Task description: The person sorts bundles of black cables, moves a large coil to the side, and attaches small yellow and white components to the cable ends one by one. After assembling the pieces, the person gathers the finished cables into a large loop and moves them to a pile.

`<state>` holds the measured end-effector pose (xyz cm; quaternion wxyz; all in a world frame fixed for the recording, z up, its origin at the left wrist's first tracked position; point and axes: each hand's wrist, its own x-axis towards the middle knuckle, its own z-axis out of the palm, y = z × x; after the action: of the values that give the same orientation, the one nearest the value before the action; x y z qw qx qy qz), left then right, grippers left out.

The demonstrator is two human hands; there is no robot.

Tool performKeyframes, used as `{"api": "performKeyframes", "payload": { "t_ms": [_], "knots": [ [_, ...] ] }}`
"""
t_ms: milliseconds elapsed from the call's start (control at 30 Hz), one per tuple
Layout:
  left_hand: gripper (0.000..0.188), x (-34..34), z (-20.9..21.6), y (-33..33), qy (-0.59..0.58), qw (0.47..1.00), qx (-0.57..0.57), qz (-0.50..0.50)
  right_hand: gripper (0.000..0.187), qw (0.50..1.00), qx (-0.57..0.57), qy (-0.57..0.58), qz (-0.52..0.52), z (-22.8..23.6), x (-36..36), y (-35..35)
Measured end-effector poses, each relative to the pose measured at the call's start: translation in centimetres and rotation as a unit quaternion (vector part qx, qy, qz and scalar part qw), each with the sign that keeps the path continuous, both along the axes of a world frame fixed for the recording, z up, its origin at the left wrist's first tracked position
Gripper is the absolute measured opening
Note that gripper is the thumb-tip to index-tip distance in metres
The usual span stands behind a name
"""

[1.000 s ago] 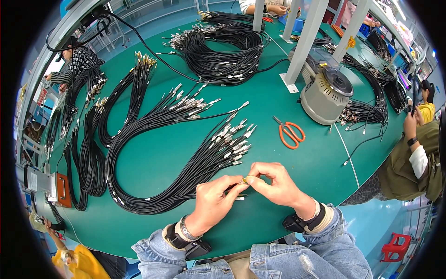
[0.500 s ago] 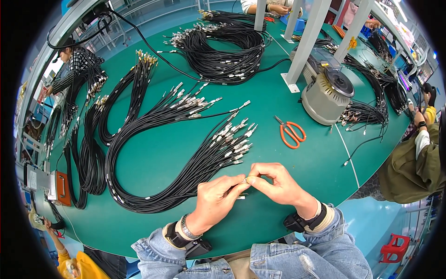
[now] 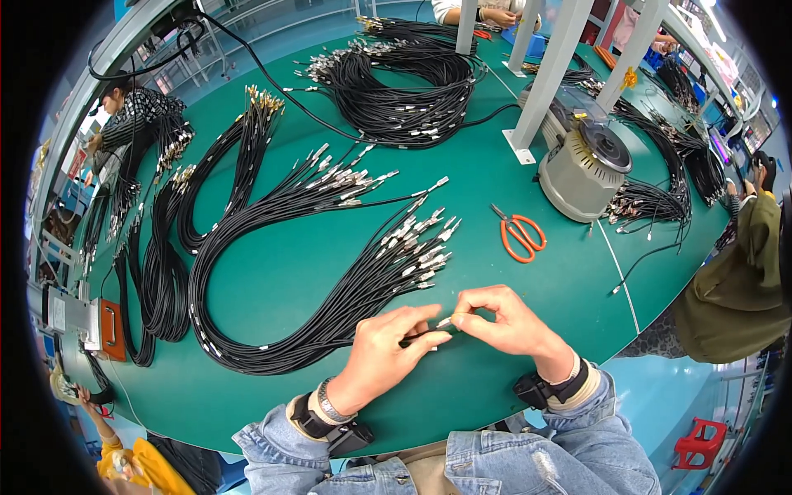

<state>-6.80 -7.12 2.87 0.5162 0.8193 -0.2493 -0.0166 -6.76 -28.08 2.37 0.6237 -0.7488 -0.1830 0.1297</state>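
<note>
My left hand (image 3: 384, 351) is loosely curled near the front of the table, with a thin black cable (image 3: 409, 338) lying between its thumb and fingers. To its right, my right hand (image 3: 505, 324) pinches the light-coloured connector (image 3: 445, 322) at that cable's end between thumb and forefinger. My fingertips hide part of the connector. Just beyond my left hand, a bundle of black cables (image 3: 276, 360) curves across the table, its white and silver ends (image 3: 425, 256) fanned out. Orange-handled scissors (image 3: 521, 239) lie beyond my right hand, touched by neither.
A grey round machine (image 3: 582, 169) stands at right, beside white metal posts (image 3: 549, 78). A coiled cable bundle (image 3: 400, 99) lies at the back and more bundles (image 3: 161, 280) at left. Co-workers sit around; one in an olive jacket (image 3: 734, 289) is at right.
My hands have drawn slightly apart. The left fingers have loosened and spread, and more of the cable end shows between them. The view has shifted slightly.
</note>
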Motion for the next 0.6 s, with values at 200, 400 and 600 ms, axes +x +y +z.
{"api": "performKeyframes", "payload": {
  "t_ms": [200, 400, 600],
  "knots": [
    [0.024, -0.2, -2.5, 4.8, -0.108, 0.986, 0.127, -0.032, 0.021, 0.975, -0.149, 0.000, 0.165, -1.6, -0.9, -2.8],
    [0.021, -2.6, -3.4, 6.7, -0.158, 0.958, 0.232, -0.057, 0.017, 0.968, -0.182, 0.051, 0.163, -0.3, -0.2, -2.7],
    [0.021, -5.9, -4.0, 6.9, -0.126, 0.965, 0.227, -0.044, 0.015, 0.983, -0.158, 0.014, 0.094, -0.5, 0.4, -2.1]
  ]
}}
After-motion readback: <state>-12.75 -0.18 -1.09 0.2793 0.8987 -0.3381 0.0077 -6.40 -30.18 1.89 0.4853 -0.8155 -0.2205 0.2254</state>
